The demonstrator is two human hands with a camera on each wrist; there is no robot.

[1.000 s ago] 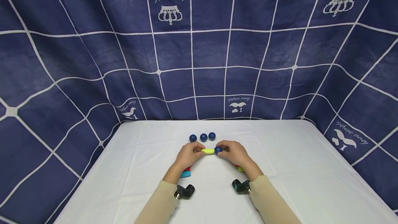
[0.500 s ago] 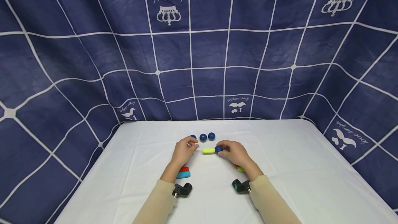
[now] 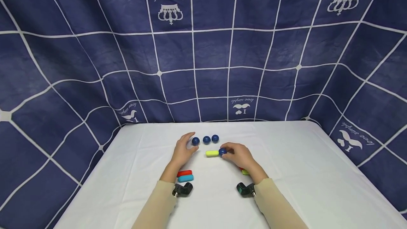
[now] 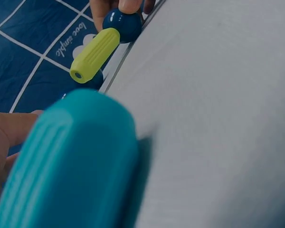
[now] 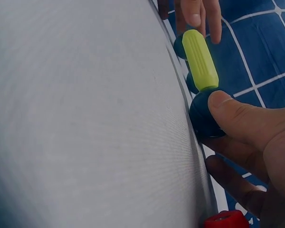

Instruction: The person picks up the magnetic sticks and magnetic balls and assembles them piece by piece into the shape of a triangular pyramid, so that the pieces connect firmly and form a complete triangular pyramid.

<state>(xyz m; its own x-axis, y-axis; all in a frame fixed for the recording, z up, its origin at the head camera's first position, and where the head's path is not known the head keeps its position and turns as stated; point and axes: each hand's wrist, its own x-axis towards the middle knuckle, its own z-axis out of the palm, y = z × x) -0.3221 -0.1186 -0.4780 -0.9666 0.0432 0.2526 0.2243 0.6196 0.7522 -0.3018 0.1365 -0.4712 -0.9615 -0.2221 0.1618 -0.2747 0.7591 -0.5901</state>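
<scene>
My right hand pinches the blue ball stuck on the yellow-green rod by my fingertips, my left hand loose-fingered touches another ball — a clumsy nudge could roll it away.

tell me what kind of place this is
Probably a staged recording setup, not a lived-in room: a white table walled on three sides by a navy grid-print cloth, with only toy blue balls and coloured rods laid out.

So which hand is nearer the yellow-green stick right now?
Right. The right hand pinches the blue ball joined to the yellow-green stick; the left hand is off it, beside the loose ball.
</scene>
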